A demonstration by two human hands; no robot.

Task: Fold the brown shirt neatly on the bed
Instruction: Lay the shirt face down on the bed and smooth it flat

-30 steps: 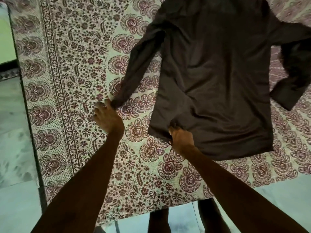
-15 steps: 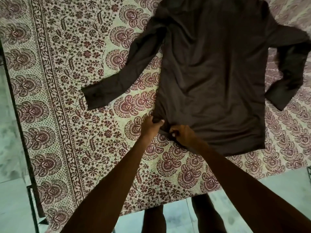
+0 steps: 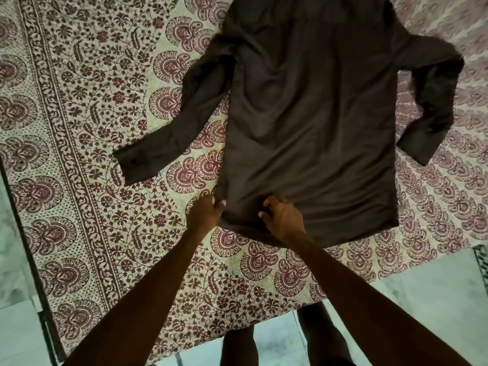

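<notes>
Shirt [image 3: 311,128]: flat on bed [image 3: 79,128], hem toward person, collar end away. One sleeve [image 3: 171,143] extended straight on person's left. Other sleeve [image 3: 435,101] bent at elbow, cuff pointing back toward hem.

Left hand [image 3: 208,212]: at lower left corner of shirt, fingers pinching side edge.

Right hand [image 3: 282,220]: on hem just beside left hand, fingers curled. Cannot tell whether fabric is gripped.
</notes>
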